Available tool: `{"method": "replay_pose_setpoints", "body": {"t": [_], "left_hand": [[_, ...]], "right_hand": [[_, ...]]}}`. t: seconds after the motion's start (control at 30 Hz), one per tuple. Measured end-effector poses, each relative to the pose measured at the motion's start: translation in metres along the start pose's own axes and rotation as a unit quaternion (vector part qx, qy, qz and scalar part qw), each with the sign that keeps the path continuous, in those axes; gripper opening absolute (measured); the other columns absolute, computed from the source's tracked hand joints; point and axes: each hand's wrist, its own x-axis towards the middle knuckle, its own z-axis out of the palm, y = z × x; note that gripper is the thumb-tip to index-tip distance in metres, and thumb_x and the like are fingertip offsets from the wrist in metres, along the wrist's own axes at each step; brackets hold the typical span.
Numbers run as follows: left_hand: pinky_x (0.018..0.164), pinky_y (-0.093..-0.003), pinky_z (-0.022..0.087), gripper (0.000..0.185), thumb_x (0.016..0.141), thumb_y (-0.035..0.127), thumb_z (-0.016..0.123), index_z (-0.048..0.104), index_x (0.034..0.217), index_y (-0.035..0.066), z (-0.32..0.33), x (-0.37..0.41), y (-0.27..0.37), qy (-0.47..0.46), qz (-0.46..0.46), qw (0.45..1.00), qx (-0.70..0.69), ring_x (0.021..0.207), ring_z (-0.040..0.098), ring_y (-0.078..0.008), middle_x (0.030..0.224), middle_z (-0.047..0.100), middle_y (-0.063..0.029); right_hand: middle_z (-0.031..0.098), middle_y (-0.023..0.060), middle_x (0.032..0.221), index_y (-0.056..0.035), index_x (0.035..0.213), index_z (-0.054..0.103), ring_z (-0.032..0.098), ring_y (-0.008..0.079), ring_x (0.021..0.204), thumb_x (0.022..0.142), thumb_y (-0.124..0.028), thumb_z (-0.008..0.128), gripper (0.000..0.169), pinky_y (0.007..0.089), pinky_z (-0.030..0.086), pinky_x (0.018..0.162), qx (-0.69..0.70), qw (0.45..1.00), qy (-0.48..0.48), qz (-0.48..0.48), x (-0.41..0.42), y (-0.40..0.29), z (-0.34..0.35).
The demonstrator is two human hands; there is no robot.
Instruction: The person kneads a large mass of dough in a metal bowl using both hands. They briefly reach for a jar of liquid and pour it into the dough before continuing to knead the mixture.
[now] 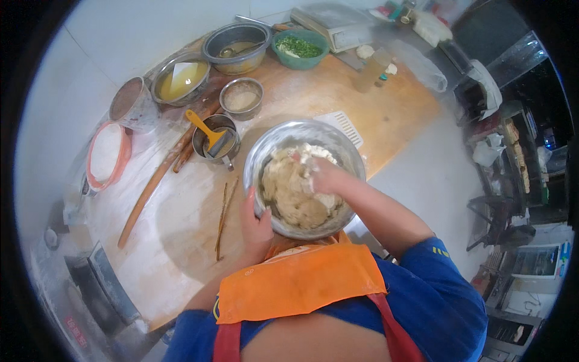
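Note:
A large metal mixing bowl point(304, 128) stands at the front edge of the wooden board, close to the orange apron. Wet, lumpy dough point(289, 194) fills its bottom, with dry flour point(312, 150) along the far side. My left hand point(257, 226) grips the bowl's near left rim, thumb and fingers around it. My right hand point(319, 174) is inside the bowl, pressed into the dough, its fingertips partly hidden and dusted with flour. Left of the bowl lie two thin sticks point(222, 217), and a white slotted plastic scraper point(341, 126) lies behind it.
A metal cup point(199, 140) holds a yellow-handled brush point(201, 122). Rolling pins point(154, 190) lie left. Behind stand a small metal bowl point(242, 113), a basin of yellow liquid point(178, 97), a grey basin point(235, 68) and a green bowl of chopped greens point(301, 63). A pink flour tub point(125, 156) stands far left.

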Motion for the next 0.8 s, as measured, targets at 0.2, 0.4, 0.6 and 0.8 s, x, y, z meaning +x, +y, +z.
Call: {"method": "replay_pose_setpoints", "body": {"t": [0.2,0.4,0.6,0.8], "left_hand": [[0.089,-0.0373,0.046,0.042,0.085,0.011,0.061,0.054,0.124,0.000,-0.027,0.057,-0.006,-0.037,0.006,0.999,0.031,0.106,0.059,-0.0339,0.116,0.059,-0.0231],[0.078,-0.0381,0.049,0.036,0.087,0.019,0.060,0.059,0.118,0.000,-0.004,0.087,-0.014,-0.068,0.008,0.997,0.024,0.087,0.066,-0.0328,0.092,0.067,-0.0212],[0.080,-0.0354,0.049,0.039,0.086,0.017,0.061,0.058,0.119,-0.004,-0.008,0.081,-0.032,-0.037,-0.062,0.997,-0.036,0.088,0.066,-0.0317,0.096,0.067,-0.0217],[0.080,-0.0361,0.049,0.042,0.085,0.017,0.063,0.057,0.120,-0.004,-0.009,0.082,-0.013,-0.048,-0.044,0.998,0.002,0.089,0.066,-0.0336,0.096,0.066,-0.0246]], "right_hand": [[0.065,0.0120,0.111,-0.0031,0.122,0.055,0.062,0.0220,0.100,0.077,-0.011,0.070,0.048,0.0353,0.052,0.085,0.337,0.928,0.129,0.087,-0.045,0.029,0.010],[0.063,0.0156,0.116,-0.0032,0.134,0.044,0.063,0.0260,0.100,0.083,-0.031,0.067,0.062,0.0357,0.052,0.085,0.449,0.881,0.114,0.092,0.013,0.046,0.043],[0.067,0.0165,0.084,-0.0079,0.095,0.067,0.065,0.0334,0.082,0.073,-0.030,0.069,0.031,0.0409,0.051,0.071,-0.170,0.984,-0.059,-0.017,-0.044,-0.046,0.054],[0.068,0.0151,0.085,-0.0078,0.088,0.067,0.066,0.0308,0.088,0.073,-0.016,0.061,0.018,0.0432,0.048,0.077,-0.251,0.958,-0.140,-0.001,-0.001,-0.049,0.072]]}}
